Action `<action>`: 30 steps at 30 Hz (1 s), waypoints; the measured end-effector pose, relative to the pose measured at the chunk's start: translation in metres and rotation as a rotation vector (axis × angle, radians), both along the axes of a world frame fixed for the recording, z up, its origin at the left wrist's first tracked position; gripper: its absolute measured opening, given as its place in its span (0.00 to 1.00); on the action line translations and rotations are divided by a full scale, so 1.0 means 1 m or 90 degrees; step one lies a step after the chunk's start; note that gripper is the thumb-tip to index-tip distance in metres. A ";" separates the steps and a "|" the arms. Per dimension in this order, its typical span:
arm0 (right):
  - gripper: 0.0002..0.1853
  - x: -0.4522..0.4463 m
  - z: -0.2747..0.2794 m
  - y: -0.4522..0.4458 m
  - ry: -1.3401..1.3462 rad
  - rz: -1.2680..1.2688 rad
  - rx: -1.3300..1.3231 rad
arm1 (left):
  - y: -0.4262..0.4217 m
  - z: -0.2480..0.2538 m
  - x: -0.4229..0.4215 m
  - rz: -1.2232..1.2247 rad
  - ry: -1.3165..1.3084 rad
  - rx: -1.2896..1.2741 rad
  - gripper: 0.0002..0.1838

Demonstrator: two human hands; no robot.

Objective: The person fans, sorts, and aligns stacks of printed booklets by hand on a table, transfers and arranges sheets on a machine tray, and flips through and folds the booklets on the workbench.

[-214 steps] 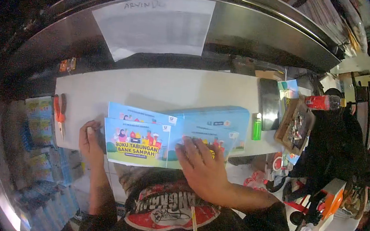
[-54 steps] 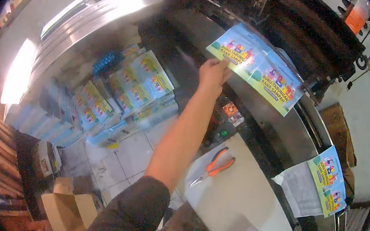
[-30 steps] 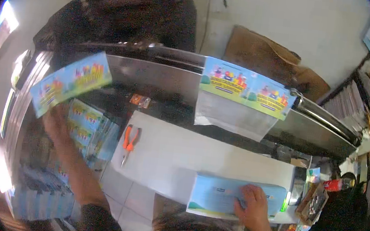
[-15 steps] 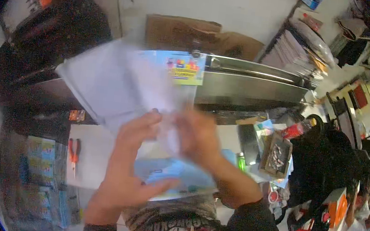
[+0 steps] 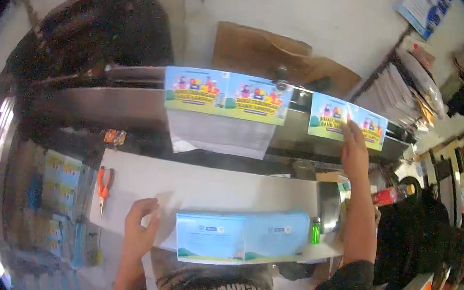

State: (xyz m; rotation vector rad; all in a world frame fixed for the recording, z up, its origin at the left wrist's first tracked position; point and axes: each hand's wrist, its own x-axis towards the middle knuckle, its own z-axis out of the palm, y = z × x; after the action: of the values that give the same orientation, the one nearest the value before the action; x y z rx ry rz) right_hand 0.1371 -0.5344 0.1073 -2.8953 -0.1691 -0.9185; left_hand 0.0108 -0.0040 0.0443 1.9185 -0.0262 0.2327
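A printed double-cover sheet (image 5: 326, 120) lies against the metal ledge at the upper right, with the fingers of my right hand (image 5: 355, 150) on its lower middle. Left of it, another printed sheet (image 5: 225, 99) rests on the ledge above a hanging white paper (image 5: 216, 134). My left hand (image 5: 142, 223) is over the white table (image 5: 199, 182), fingers apart and holding nothing. Just right of that hand, blue sheets (image 5: 213, 234) lie in a pile at the table's front edge, their plain blue sides with small logos facing up.
Orange-handled pliers (image 5: 103, 187) lie at the table's left end. A green lighter (image 5: 315, 230) and a dark case (image 5: 329, 205) are at its right end, with a red-labelled bottle (image 5: 389, 196) beyond. Stacks of printed sheets (image 5: 60, 188) stand lower left. Brown cardboard (image 5: 260, 51) is behind the ledge.
The blurred white-sided sheet in front of my hands is no longer there. My right hand has moved up and right to a printed sheet on the ledge; my left hand has lowered.
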 end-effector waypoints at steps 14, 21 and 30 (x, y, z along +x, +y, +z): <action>0.24 -0.138 -0.008 0.233 0.289 0.245 0.006 | 0.046 -0.050 0.006 0.141 -0.045 0.098 0.12; 0.21 -0.168 -0.070 0.235 0.257 0.286 0.034 | 0.055 -0.036 0.003 0.002 -0.022 0.190 0.17; 0.25 -0.154 -0.062 0.253 0.176 0.244 -0.009 | 0.049 -0.051 0.002 -0.010 -0.105 0.137 0.17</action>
State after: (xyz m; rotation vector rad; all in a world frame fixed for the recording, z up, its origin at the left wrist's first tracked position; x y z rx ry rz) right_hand -0.0171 -0.2810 0.0458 -2.8123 -0.6771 -0.4518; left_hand 0.0126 0.0447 -0.0062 2.1068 -0.1833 0.3895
